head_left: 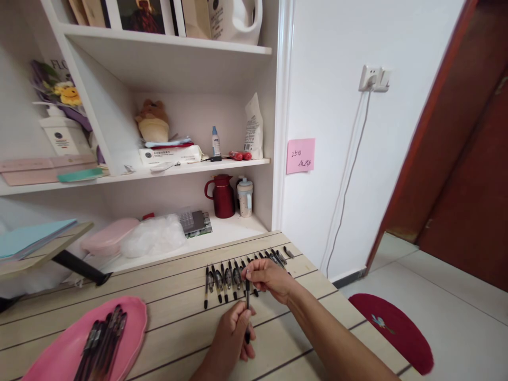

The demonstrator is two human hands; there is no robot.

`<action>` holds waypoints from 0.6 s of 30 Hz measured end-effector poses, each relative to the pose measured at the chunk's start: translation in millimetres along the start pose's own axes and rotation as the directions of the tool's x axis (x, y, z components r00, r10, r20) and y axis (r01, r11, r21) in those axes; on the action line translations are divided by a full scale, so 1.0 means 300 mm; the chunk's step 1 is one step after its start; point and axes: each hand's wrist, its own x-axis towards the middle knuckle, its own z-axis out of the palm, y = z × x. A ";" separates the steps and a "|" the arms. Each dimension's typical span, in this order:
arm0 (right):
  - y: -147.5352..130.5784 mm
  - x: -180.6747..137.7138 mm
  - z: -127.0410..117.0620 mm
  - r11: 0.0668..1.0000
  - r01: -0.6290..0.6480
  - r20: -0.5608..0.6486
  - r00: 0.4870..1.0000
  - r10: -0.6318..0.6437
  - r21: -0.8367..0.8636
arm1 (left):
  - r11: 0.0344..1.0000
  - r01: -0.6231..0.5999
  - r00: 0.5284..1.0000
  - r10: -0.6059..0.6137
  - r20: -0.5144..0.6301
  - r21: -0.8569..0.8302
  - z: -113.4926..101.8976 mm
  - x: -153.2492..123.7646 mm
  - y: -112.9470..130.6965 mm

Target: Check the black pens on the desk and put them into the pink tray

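A black pen (247, 297) stands nearly upright in the view between my two hands. My left hand (233, 329) is closed around its lower part, with the dark lower end showing below the thumb. At the pen's upper end, my right hand (270, 278) pinches with thumb and forefinger; a small pale tip shows there. Just beyond my hands, several black and clear pens (218, 279) lie side by side in a row on the slatted wooden table (178, 317). My right hand hides part of that row.
A pink tray (137, 312) at the left holds a bundle of dark pens (101, 338). Behind the table, white shelves (170, 172) carry a red jug (223, 197) and a cup (245, 197). A red round seat (392, 330) is at the right.
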 end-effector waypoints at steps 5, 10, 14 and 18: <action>-0.001 0.002 0.001 0.999 0.019 -0.106 0.994 -0.023 -0.045 | 0.999 0.008 1.000 -0.007 0.007 -0.032 0.001 -0.004 0.007; 0.001 0.005 -0.004 1.000 -0.004 -0.066 0.998 0.002 -0.029 | 1.000 0.011 1.000 -0.011 0.000 -0.015 0.001 -0.003 0.009; 0.006 0.009 -0.005 0.999 0.017 -0.130 0.991 -0.024 -0.049 | 1.000 0.013 1.000 -0.013 0.010 -0.017 -0.001 0.000 0.003; 0.001 0.008 -0.012 1.000 0.005 -0.031 1.000 -0.006 -0.014 | 1.000 0.002 1.000 -0.002 0.012 -0.007 -0.002 0.002 -0.004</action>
